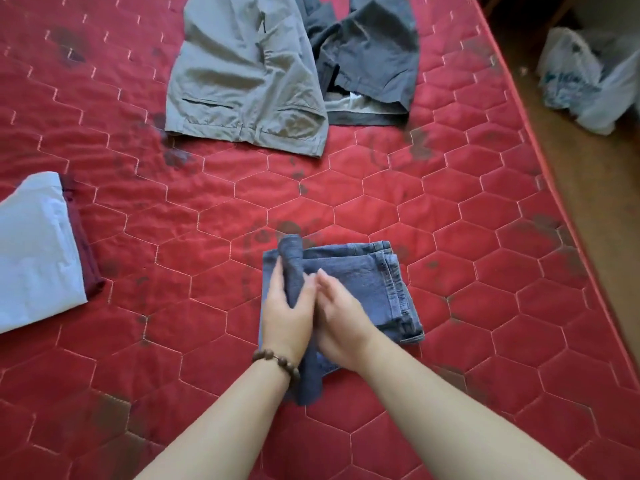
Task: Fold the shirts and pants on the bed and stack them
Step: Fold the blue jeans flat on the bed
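Observation:
Folded blue jeans (363, 275) lie on the red quilted mattress (207, 209) in front of me. My left hand (287, 306), with a bead bracelet on the wrist, grips a raised fold of the denim along the jeans' left side. My right hand (341, 317) lies flat on top of the jeans, fingers straight, pressing them down. Unfolded grey pants (242, 74) lie spread at the far middle, with dark grey pants (374, 57) crumpled beside them on the right. A folded stack, light blue shirt (34, 251) over a maroon garment (85, 258), sits at the left edge.
The mattress edge (568, 216) runs diagonally on the right, with brown floor beyond it. White plastic bags (588, 81) sit on the floor at the upper right. Dark stains mark the mattress in several places.

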A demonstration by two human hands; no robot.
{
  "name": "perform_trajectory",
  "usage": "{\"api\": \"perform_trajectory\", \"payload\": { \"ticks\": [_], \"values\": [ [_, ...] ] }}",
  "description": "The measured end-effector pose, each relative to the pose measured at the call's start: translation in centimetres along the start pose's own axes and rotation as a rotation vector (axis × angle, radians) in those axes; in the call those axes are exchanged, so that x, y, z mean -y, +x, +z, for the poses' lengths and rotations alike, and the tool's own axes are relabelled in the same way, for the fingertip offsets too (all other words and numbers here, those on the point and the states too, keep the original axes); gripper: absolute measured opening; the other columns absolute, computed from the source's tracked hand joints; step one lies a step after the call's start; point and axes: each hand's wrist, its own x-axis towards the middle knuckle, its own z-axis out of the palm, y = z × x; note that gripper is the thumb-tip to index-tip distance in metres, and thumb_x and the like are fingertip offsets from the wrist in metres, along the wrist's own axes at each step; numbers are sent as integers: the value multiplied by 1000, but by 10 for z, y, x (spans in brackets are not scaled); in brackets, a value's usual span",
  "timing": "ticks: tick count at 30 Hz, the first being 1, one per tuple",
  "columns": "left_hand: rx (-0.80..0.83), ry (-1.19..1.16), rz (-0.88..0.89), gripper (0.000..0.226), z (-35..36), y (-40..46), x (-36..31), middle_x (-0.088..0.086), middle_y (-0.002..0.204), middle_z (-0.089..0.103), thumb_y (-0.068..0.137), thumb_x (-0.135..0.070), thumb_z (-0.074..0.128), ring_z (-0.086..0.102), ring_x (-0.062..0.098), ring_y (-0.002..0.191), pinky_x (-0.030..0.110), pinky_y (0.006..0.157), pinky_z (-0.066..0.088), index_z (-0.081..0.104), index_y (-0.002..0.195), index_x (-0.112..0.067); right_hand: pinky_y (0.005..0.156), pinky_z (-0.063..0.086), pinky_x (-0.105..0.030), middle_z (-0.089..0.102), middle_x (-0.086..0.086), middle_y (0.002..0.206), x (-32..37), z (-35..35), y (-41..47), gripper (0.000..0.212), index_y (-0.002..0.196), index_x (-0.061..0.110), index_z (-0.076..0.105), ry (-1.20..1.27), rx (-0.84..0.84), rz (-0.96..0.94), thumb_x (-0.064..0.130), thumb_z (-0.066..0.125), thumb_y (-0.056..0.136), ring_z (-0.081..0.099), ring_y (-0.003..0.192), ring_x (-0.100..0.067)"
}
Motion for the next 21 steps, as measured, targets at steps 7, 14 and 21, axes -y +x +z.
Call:
{"api": "perform_trajectory", "payload": {
  "ticks": [7,14,21],
  "values": [
    [-239,-175,-213,21,-72,23,11,0,96,71,97,-19,47,64,18,98,44,97,47,68,97,-18,115,7,-22,4,-1,161,-41,-6,54,47,151,13,20,-1103,-81,-94,26,20,106,3,147,-11],
    [-194,-330,-271,25,-95,23,18,9,101,73,98,-15,44,66,28,103,45,95,49,69,99,-13,118,-5,-47,-12,6,160,-72,-15,118,61,152,22,-6,-1783,-159,-193,31,25,100,-13,147,-16],
    [-110,-377,-238,29,-86,24,15,5,101,73,99,-12,42,67,22,102,37,92,51,70,99,-18,104,36,-36,50,0,143,-27,21,88,43,136,18,52,-1075,-90,-42,39,42,99,40,136,-19]
  ]
}}
